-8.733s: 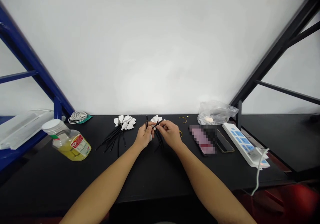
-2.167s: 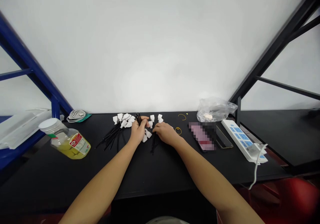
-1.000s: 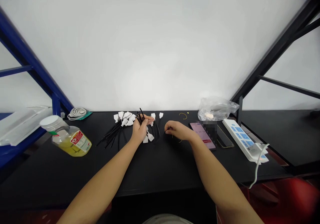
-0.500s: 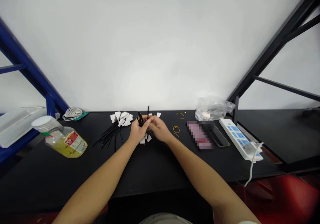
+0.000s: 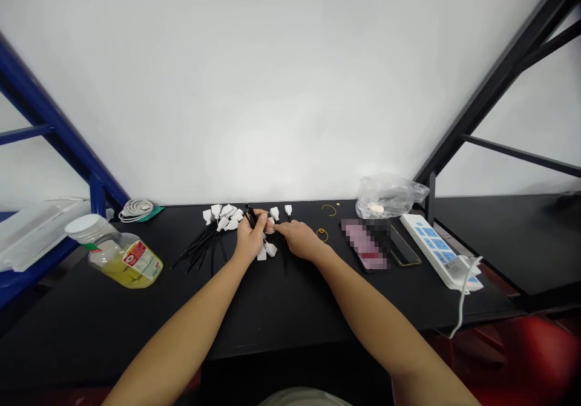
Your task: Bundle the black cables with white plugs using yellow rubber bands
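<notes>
My left hand (image 5: 250, 235) is shut on a bundle of thin black sticks (image 5: 250, 215), whose white paper tags hang below it. My right hand (image 5: 297, 239) lies low on the table, fingers stretched toward the left hand and nothing visible in them. Between the hands stand several white tags (image 5: 274, 213), and another black stick (image 5: 285, 262) runs out from under the right hand. Left of my left hand lies a fanned pile of black sticks with white tags (image 5: 222, 217). A small gold rubber band (image 5: 322, 234) sits just beyond my right fingers.
A jar with yellow contents (image 5: 122, 262) and a coiled white cable (image 5: 135, 210) stand at the left. A second rubber band (image 5: 329, 210), a plastic bag (image 5: 390, 196), a partly pixelated phone (image 5: 363, 244) and a blue-and-white power strip (image 5: 429, 250) lie at the right. Blue and black metal frames flank the black table (image 5: 290, 315).
My right hand has drawn apart from the bundle and lowered toward the table, fingers stretched out. The left hand still grips the sticks. The upright stick between my hands no longer shows.
</notes>
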Action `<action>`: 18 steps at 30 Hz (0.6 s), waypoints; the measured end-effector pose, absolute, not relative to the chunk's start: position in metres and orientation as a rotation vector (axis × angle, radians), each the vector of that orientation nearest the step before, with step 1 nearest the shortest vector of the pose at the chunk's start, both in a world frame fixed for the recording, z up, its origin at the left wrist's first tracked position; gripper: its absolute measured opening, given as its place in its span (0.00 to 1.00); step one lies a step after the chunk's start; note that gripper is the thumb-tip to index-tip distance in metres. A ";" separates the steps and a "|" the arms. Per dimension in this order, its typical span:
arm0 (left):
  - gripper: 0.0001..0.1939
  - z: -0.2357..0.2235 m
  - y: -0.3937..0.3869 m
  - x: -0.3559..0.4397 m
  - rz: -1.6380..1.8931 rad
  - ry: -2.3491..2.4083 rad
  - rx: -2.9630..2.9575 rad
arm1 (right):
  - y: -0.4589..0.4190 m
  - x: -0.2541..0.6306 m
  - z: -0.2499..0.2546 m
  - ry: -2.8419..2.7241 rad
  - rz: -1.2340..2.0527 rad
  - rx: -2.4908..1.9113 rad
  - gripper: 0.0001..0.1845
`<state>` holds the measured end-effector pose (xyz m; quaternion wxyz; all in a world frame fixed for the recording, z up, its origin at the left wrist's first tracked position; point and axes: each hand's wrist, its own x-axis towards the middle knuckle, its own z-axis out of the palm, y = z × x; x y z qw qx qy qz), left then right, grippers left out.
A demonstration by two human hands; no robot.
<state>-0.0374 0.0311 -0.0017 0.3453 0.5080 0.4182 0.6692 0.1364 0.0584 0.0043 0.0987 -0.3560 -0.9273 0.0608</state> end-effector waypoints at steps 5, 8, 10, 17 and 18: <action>0.19 0.000 0.028 -0.036 1.740 1.103 1.303 | 0.059 0.141 0.008 -2.791 0.051 -1.093 0.26; 0.19 0.002 0.026 -0.037 1.765 1.137 1.356 | 0.058 0.145 0.010 -2.789 0.048 -1.119 0.24; 0.18 0.003 0.025 -0.037 1.780 1.173 1.386 | 0.057 0.146 0.009 -2.783 0.050 -1.096 0.25; 0.14 -0.001 0.031 -0.039 1.774 1.274 1.409 | 0.055 0.143 0.006 -2.824 0.122 -0.947 0.24; 0.15 -0.002 0.032 -0.039 1.740 1.266 1.413 | 0.054 0.143 0.007 -2.824 0.123 -0.951 0.22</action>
